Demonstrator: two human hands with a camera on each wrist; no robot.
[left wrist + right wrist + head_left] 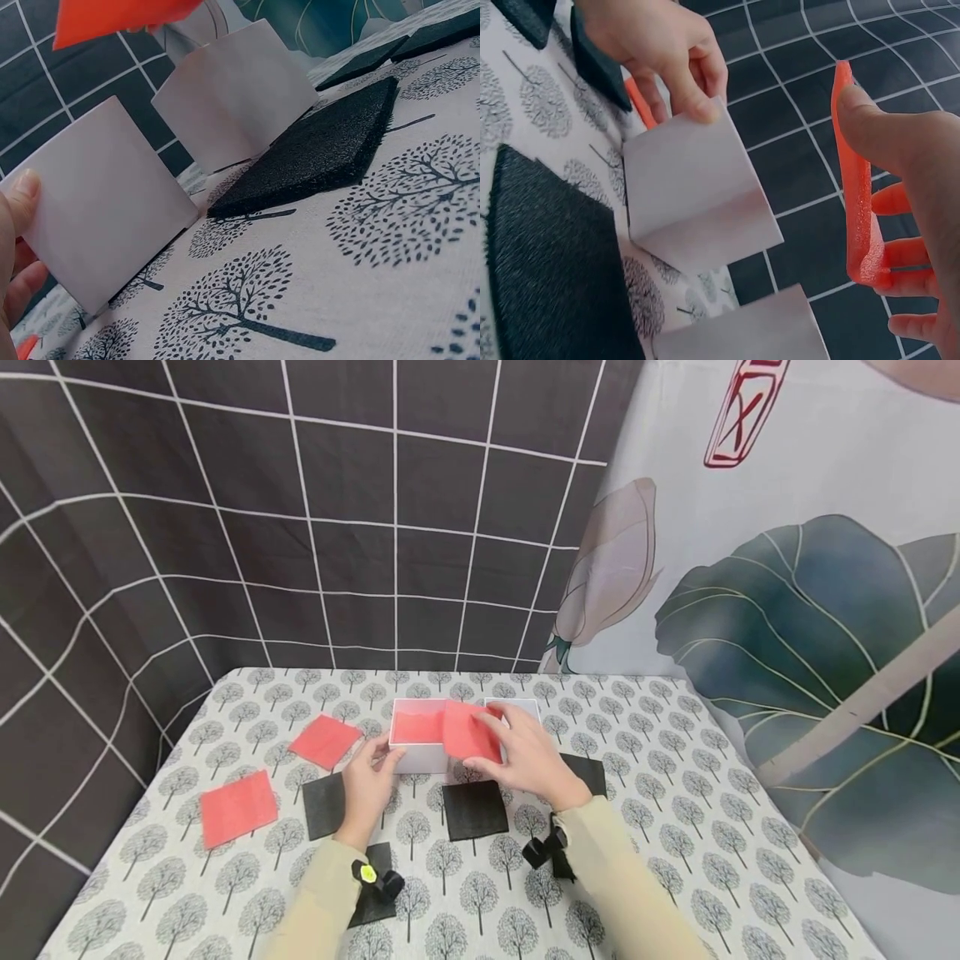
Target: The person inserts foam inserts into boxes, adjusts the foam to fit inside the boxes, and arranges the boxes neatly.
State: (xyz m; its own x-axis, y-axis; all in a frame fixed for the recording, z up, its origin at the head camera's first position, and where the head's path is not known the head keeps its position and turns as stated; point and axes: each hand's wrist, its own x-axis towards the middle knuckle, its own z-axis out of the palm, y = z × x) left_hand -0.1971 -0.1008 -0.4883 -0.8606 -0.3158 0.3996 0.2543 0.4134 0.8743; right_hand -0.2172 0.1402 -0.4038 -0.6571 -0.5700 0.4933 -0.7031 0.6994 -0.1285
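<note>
My right hand (528, 756) pinches a red foam square (467, 732) between thumb and fingers. In the right wrist view the square (853, 180) is raised and edge-on. It overlaps the right part of a white open box (418, 759) in the head view; red foam (416, 727) lies inside that box. My left hand (369, 789) grips the box's left side, its thumb on the front wall. A second white box (531, 708) stands to the right, mostly hidden behind my right hand; the left wrist view shows its outer wall (236, 97).
Two red foam squares (324, 741) (238, 808) lie on the left of the tree-print tablecloth (442, 860). Several black foam squares (475, 810) lie nearer, around my forearms, some partly covered. A dark grid-pattern curtain (337, 552) hangs behind.
</note>
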